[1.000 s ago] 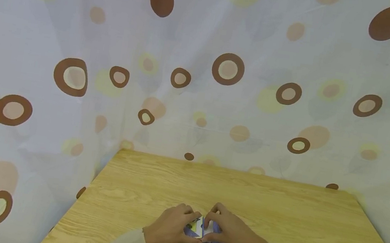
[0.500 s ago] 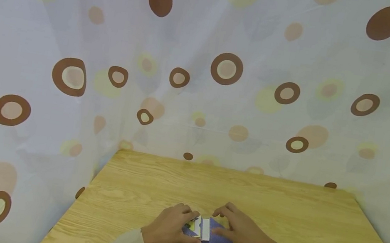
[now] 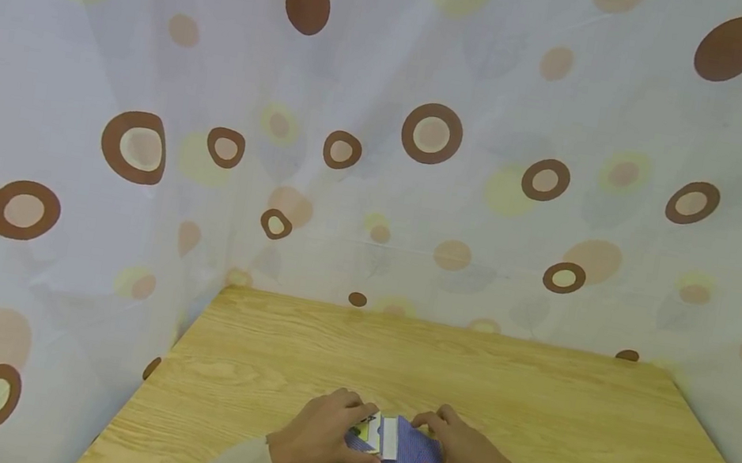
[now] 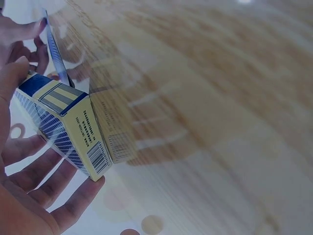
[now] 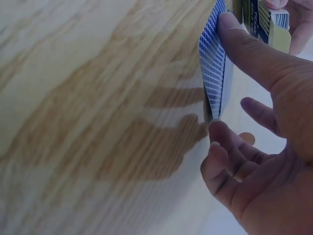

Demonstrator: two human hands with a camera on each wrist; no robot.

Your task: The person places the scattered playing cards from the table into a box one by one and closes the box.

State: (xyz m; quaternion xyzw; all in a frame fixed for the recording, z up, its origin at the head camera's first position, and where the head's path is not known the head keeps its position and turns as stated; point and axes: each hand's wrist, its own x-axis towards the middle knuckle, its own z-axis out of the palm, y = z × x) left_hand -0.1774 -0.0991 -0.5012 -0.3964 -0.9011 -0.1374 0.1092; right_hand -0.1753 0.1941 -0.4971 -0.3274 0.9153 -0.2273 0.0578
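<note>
My left hand [image 3: 322,436] grips a card box [image 4: 83,134] by its opposite edges. In the left wrist view the box has a cream end with a barcode and blue-patterned sides. Its white flap [image 3: 390,438] stands out at the right end, and white card edges show in the opening [image 5: 279,18]. Blue-backed playing cards [image 3: 409,447] lie spread on the table just right of the box. Over them is my right hand [image 3: 477,459], its thumb on one edge and a curled fingertip at the opposite corner [image 5: 215,115], pinching the cards between.
The wooden table [image 3: 297,340] reaches back to a white curtain [image 3: 361,198] with brown and yellow circles. The curtain also runs along the left and right sides. Both hands work near the front edge.
My right hand has left the box's flap and moved right and toward the front, onto the spread cards. The white flap has come into sight. My left hand keeps its hold on the box.
</note>
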